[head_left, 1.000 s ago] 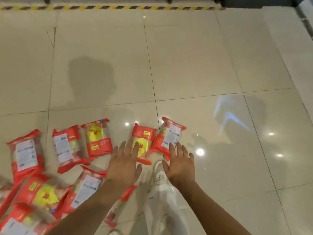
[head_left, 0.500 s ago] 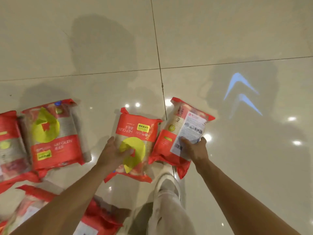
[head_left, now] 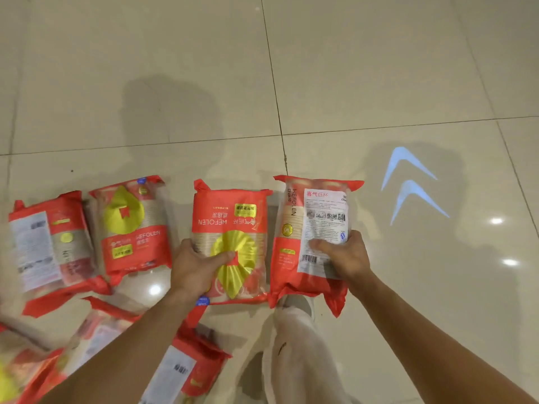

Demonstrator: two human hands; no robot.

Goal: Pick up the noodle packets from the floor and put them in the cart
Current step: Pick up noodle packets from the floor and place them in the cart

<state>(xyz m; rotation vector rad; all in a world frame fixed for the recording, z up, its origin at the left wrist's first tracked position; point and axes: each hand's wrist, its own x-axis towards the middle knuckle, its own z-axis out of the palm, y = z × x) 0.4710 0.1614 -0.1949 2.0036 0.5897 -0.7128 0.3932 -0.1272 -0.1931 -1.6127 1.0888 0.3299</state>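
Observation:
My left hand [head_left: 195, 271] grips a red noodle packet with a yellow fan print [head_left: 233, 225], face up, at the centre. Beside it on the right, my right hand [head_left: 345, 255] grips a second red packet with a white label side up [head_left: 309, 217]. Both packets are held just above the floor. Two more red packets [head_left: 131, 225] [head_left: 46, 243] lie on the tiles to the left. Other packets [head_left: 186, 371] lie blurred at the lower left, partly hidden by my left arm. The cart is not in view.
The floor is glossy beige tile [head_left: 379, 68] with grout lines. A blue double-chevron light mark [head_left: 408, 182] shows on the tile to the right. My white-trousered leg and shoe [head_left: 294, 339] stand below the held packets.
My hands reached down with fingers spread, then closed on the two centre packets. The packets now sit squarer and closer in view, lifted slightly toward me.

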